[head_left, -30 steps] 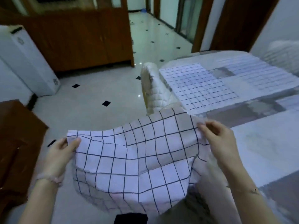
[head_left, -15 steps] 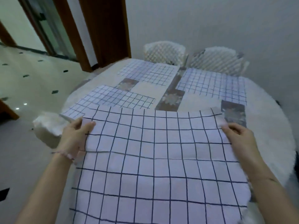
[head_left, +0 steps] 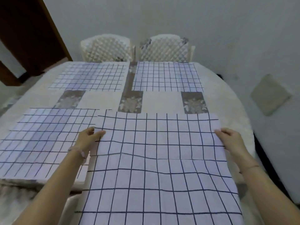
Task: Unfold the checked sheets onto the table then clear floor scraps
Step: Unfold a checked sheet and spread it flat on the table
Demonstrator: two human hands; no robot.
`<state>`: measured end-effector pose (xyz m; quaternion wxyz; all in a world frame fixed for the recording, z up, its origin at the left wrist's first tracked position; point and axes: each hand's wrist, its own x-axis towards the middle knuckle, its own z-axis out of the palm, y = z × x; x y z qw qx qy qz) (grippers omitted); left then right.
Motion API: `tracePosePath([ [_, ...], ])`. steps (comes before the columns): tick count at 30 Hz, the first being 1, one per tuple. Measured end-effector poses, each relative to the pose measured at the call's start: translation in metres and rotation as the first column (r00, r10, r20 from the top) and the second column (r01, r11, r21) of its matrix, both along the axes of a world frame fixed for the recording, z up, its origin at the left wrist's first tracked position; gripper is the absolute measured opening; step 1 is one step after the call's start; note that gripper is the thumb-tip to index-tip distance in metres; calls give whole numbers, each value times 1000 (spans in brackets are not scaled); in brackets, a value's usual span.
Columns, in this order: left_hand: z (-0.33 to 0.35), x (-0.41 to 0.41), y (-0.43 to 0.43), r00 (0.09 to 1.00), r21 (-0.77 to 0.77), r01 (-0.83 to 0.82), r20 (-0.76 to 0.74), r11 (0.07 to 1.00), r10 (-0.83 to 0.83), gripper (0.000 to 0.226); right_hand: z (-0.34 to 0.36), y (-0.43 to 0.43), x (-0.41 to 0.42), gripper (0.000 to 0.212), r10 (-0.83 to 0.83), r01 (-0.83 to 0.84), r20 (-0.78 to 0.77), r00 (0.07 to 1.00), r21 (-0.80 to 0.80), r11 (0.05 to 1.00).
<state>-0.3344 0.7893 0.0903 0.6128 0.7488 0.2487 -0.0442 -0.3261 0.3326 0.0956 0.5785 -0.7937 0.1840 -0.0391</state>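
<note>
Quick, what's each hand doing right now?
Left hand: pinches the sheet at its left edge.
Right hand: grips the sheet at its right edge.

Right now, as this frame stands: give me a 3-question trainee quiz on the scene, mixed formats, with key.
1. True or false: the left hand and the right hand hold opposite side edges of the near-right checked sheet.
2. Besides that one, how many more lie flat on the table? A) one B) three C) five
3. Fill in: two quilted ___ stand at the table's far side.

Key:
1. True.
2. B: the far-left sheet, far-right sheet and near-left sheet.
3. chairs.
</note>
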Motion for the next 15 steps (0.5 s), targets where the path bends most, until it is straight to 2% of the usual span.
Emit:
tracePosePath([
  [5, -28, 60, -17, 995, -4, -42, -92, 999, 42, 18, -46, -25, 67, 14, 25, -29, -126, 992, -31, 999],
  [8, -52, 90, -21, 990, 19, -36, -133, 999, 38, 36, -67, -32, 98, 25, 30, -45, -162, 986, -91, 995],
  [11, -61, 110, -36, 994, 131, -30, -96, 991, 43, 12, -80, -36, 119, 28, 27, -60, -198, 980, -165, 984],
  [15, -71, 127, -47, 998, 312, 17, -63, 950, 2, 39, -93, -39, 132, 26, -13, -58, -229, 973, -304, 951],
])
